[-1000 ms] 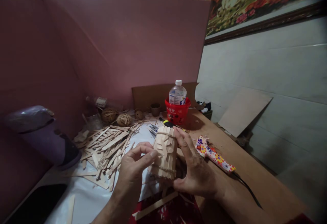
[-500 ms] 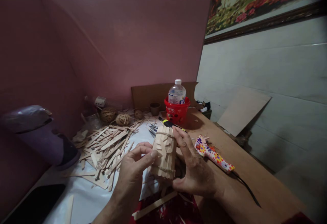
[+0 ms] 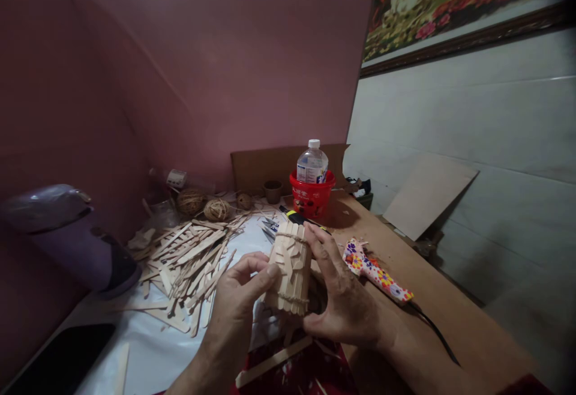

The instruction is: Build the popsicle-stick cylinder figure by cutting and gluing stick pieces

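Note:
A barrel-shaped craft-stick cup tilts between my hands, its side made of upright wooden sticks. Twine circles it near both ends, and thin leaf-like wood pieces stand out on the front. My right hand wraps it from the right, fingertips by the upper rim and thumb near the bottom. From the left, my left hand is closed in a pinch, its thumb tip against the decorated side at a small wooden piece that the thumb mostly covers. Scissors lie just behind the cup.
Loose craft sticks are heaped at left, with twine balls behind. A red bucket holds a plastic bottle. At right lies a flower-patterned glue gun with its cord. A purple container stands far left.
Both hands keep nearly the same hold on the cup. The left thumb and fingers have shifted only very slightly, and the view has moved a little.

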The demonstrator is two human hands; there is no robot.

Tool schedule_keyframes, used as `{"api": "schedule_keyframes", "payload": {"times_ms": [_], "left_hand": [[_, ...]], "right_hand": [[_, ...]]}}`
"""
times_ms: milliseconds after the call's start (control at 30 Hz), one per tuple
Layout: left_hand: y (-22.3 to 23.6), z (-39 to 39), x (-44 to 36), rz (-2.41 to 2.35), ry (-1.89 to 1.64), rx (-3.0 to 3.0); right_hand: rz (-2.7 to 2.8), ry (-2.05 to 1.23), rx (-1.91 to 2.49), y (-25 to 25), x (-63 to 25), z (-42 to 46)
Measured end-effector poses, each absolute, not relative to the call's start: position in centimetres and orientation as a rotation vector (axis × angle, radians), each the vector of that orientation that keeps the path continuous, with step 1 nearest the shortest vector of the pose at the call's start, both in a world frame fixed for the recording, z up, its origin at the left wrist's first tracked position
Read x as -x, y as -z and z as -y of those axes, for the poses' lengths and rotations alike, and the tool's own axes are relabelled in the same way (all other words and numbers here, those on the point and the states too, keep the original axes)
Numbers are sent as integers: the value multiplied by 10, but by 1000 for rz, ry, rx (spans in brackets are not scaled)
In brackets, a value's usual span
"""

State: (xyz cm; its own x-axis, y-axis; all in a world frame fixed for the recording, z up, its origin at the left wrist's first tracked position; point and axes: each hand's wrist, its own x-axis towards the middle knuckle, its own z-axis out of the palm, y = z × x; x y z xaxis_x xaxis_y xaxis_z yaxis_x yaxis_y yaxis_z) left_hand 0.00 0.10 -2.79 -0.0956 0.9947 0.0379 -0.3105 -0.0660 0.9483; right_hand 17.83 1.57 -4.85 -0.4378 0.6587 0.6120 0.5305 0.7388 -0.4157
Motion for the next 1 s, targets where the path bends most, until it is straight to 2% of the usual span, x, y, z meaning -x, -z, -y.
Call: {"api": "schedule_keyframes", "payload": {"times_ms": [467,733,1000], "left_hand": [[30,3,-4,-1081,-1475,-986],[19,12,-12,-970,-1287,-819],[22,10,-11,-890,-1280,-945]], "right_hand": [[2126,-175,883,48,-178,-15],[2113,-176,871,50,-177,-14],[2109,-147,856,51,-178,-15]]}}
